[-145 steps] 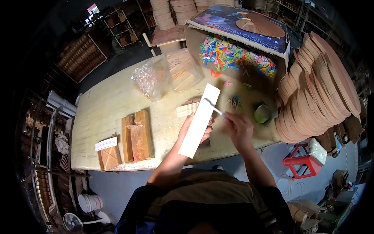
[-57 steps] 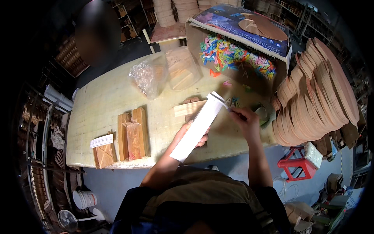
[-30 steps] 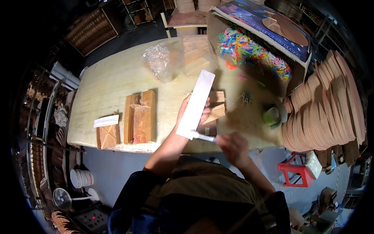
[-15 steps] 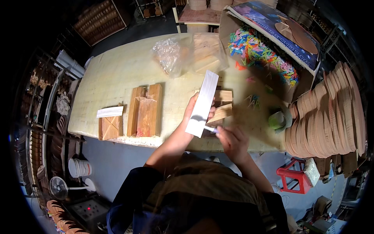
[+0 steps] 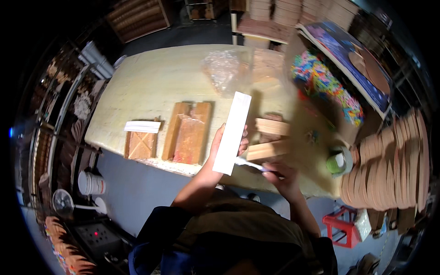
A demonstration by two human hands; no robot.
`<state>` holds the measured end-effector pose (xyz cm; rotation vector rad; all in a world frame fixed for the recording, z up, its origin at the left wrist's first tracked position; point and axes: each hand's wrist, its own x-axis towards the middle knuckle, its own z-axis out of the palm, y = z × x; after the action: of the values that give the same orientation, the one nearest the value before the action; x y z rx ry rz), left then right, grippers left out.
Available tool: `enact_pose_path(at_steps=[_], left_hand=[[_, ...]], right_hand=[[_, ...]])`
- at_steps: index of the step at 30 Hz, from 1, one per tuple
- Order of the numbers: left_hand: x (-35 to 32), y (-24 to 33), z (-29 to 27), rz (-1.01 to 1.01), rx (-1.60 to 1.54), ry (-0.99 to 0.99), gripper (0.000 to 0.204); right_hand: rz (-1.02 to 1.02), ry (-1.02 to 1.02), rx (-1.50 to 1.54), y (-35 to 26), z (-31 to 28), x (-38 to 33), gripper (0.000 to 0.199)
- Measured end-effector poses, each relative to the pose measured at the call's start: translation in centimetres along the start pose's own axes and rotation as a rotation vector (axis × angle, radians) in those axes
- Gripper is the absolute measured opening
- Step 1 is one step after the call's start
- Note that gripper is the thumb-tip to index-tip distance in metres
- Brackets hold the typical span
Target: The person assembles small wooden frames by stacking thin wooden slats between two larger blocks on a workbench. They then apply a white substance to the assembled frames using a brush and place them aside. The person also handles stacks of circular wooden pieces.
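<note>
My left hand point(image 5: 216, 143) holds a long, flat white strip point(image 5: 233, 133) from beneath, with fingertips showing at its right edge. The strip slants away from me over the table. My right hand point(image 5: 285, 179) is closed round a slim tool with a white end and purple handle, like a small brush point(image 5: 252, 164). Its white tip is at the strip's right edge, near the close end; whether it touches cannot be told. Just right of the strip lie pale wooden blocks point(image 5: 272, 126), partly stacked.
Left on the pale table point(image 5: 151, 68) are a wooden trough point(image 5: 187, 133) and a small wooden frame point(image 5: 141, 145) bearing white strips. Clear plastic bags point(image 5: 222, 68) lie behind. A box of coloured clips point(image 5: 321, 85), a green roll point(image 5: 336, 162) and stacked curved wooden pieces point(image 5: 385, 165) stand right.
The tool's tip has moved from over the strip's near end to its right edge, and my right hand has drawn slightly away. The whole view has shifted, with the table things appearing further right.
</note>
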<state>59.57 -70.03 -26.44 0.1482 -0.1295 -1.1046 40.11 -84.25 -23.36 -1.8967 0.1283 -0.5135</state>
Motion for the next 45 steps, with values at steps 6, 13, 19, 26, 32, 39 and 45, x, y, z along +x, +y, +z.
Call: enact_pose_path(at_steps=[6,13,19,26,32,39,45], left_hand=[[-8.1,9.3,-1.9,0.518,0.009,0.150,0.052],[-21.6,21.8,-14.4,1.040,0.021,0.371,0.046],[-21.8,25.2,-17.3,1.211,-0.178,0.447,0.042],[-20.9,26.4,-20.6,1.286,-0.147,0.924,0.024],[-20.2,26.7,-19.8,1.387,-0.122,1.201,0.013],[-19.8,26.6,-20.0,1.455,0.400,1.433,0.026],[-10.9,16.8,-8.4,1.051,1.941,0.954,0.037]], right_hand=[[0.174,0.187,0.254,-0.7,0.1,0.6,0.014],[0.406,0.318,0.179,1.6,1.6,0.4,0.017],[0.410,0.368,0.205,1.2,4.2,1.8,0.019],[0.406,0.336,0.205,1.5,6.9,2.5,0.018],[0.424,0.348,0.211,1.8,7.8,1.7,0.019],[0.338,0.417,0.213,3.7,5.4,-1.2,0.021],[0.415,0.811,0.282,1.8,1.1,-3.2,0.023]])
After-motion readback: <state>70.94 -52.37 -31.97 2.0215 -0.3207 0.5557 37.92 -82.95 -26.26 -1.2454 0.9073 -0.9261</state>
